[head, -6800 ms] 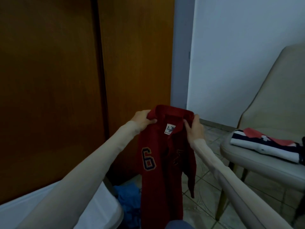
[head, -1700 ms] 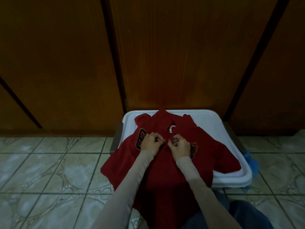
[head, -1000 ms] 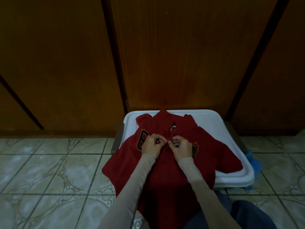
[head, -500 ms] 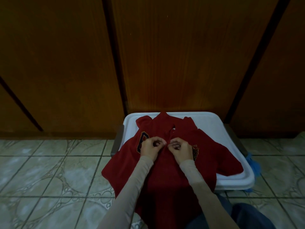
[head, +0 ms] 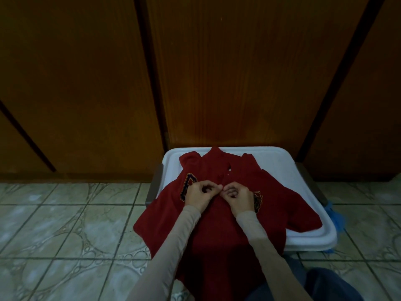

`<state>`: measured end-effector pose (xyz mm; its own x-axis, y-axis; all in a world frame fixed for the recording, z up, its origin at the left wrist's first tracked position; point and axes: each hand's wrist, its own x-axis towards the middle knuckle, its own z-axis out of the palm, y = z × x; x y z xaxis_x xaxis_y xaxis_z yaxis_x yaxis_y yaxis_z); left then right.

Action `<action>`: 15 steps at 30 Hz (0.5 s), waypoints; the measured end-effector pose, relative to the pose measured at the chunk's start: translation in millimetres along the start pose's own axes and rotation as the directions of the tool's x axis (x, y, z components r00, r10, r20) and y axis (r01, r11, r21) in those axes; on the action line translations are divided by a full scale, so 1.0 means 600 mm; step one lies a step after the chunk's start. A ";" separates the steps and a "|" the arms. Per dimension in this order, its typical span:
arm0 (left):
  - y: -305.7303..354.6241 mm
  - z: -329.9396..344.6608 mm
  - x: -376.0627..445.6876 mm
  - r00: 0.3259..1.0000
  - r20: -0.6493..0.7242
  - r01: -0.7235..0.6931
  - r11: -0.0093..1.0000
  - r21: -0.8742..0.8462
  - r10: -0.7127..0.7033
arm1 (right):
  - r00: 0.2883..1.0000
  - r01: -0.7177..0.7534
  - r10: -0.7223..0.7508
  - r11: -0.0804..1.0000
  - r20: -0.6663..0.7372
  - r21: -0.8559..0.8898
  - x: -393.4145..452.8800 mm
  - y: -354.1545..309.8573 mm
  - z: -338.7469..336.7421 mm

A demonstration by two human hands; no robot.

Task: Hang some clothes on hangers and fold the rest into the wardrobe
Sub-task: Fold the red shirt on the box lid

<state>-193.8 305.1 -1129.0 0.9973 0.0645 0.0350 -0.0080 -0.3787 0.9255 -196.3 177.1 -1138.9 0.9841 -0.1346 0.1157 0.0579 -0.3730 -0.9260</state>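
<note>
Head view: a red polo shirt (head: 217,224) lies front-up across a white plastic lid (head: 282,170) in the lower centre of the frame, collar toward the closed wooden wardrobe doors (head: 238,72) that fill the upper half. The left hand (head: 200,193) and right hand (head: 238,195) meet at the shirt's placket, just below the collar, each with fingers curled and pinching the red cloth at the button line. The step in hand looks like fastening the placket before folding; whether the button is through its hole is too small to tell.

The next move probably calls for letting go of the placket, smoothing the chest flat, then turning the shirt or bringing the sleeves inward to fold it.

Edges: the lid is narrower than the shirt. The sleeve at left of frame spills over the lid's left rim onto the tiled floor (head: 65,224), and the hem hangs off the near rim toward the person's lap; the sleeve at right stays on the lid. Open floor lies at left of frame. Some blue fabric (head: 335,216) pokes out at the lid's right edge, and the doors stand right behind it.
</note>
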 end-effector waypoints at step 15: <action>-0.012 0.008 0.007 0.998 -0.008 -0.060 0.998 0.034 0.060 | 1.000 0.014 -0.013 0.997 0.013 -0.080 -0.004 -0.001 -0.002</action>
<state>-189.2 303.6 -1137.3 0.9944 0.0486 0.0936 -0.0654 -0.4127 0.9085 -198.6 176.6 -1138.2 0.9854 -0.1179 0.1230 0.0578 -0.4473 -0.8925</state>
